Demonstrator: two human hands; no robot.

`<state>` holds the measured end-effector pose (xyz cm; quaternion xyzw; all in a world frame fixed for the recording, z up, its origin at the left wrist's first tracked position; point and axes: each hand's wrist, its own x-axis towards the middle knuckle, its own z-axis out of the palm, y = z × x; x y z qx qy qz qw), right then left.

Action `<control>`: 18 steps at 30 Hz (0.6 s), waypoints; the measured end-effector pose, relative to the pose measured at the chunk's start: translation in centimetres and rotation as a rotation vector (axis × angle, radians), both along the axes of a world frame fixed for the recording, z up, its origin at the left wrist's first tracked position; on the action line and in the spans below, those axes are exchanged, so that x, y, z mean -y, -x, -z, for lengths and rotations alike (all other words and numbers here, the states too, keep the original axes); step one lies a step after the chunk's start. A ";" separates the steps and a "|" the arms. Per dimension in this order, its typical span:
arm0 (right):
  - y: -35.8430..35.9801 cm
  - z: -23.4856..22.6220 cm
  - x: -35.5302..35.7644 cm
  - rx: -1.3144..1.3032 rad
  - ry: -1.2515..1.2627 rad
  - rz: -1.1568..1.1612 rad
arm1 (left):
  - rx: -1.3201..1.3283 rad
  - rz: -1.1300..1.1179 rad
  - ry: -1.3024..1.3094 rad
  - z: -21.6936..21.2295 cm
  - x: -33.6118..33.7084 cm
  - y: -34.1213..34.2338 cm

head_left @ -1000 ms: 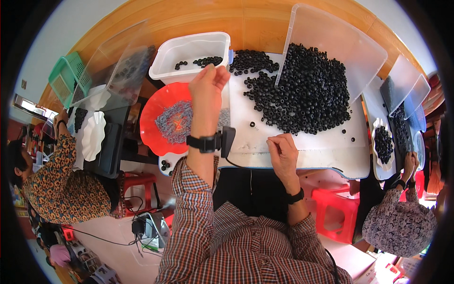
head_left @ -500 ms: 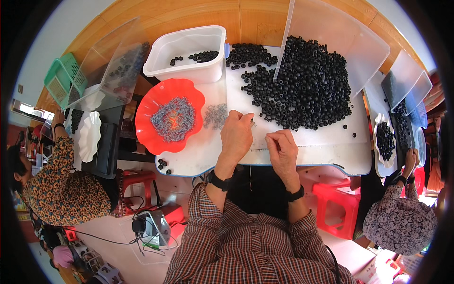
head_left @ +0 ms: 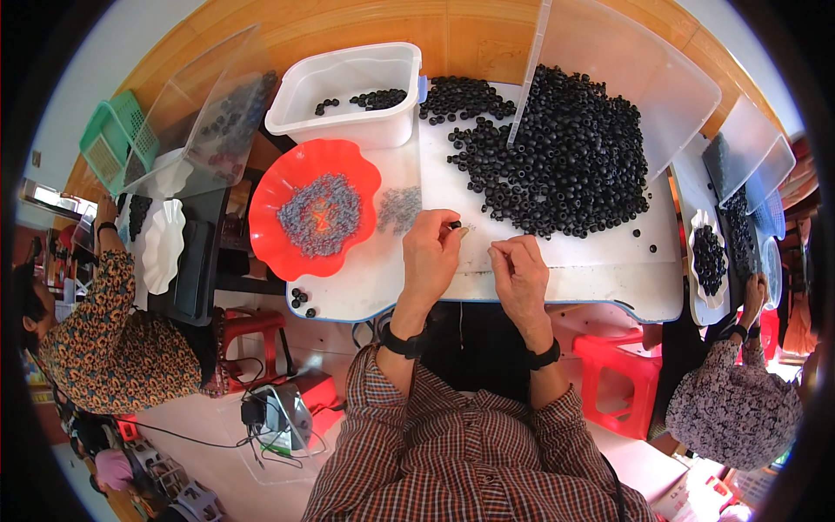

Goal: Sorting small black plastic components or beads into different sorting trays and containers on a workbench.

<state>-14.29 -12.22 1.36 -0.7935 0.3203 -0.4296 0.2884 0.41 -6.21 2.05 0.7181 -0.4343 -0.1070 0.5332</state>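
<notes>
My left hand (head_left: 430, 257) is raised over the front of the white table (head_left: 574, 283), its thumb and forefinger pinched on a small black round cap (head_left: 455, 224). Close by on the right, my right hand (head_left: 522, 271) has its fingers curled into a pinch; whatever may be between them is too small or hidden to name. Beyond both hands lies a big heap of black hollow caps (head_left: 565, 165). A red wavy-edged bowl (head_left: 270, 248) to the left holds many tiny grey pieces (head_left: 320, 213). More grey pieces (head_left: 399, 209) are scattered beside my left hand.
A white tub (head_left: 348, 135) with some black caps stands at the back left. One clear plastic bin (head_left: 626, 78) is tipped over the heap. Several caps (head_left: 299, 298) lie near the front left edge. Co-workers sit at both sides; a red stool (head_left: 617, 383) is at right.
My left hand has turned slightly, and a black cap now shows at its fingertips. The right hand stays in nearly the same pinch. The whole view has shifted a little.
</notes>
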 end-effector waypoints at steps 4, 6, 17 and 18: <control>-0.8 -0.5 -0.3 -0.018 0.004 0.032 | -0.443 0.092 0.133 0.3 -1.1 0.2; -1.4 -0.8 -0.3 -0.053 0.016 0.071 | -0.644 0.140 0.177 0.4 -1.6 0.3; -3.5 -0.1 0.0 -0.227 0.069 0.170 | -1.254 0.251 0.342 1.1 -2.7 0.2; -3.7 0.0 0.0 -0.243 0.083 0.192 | -1.255 0.251 0.342 1.1 -2.7 0.2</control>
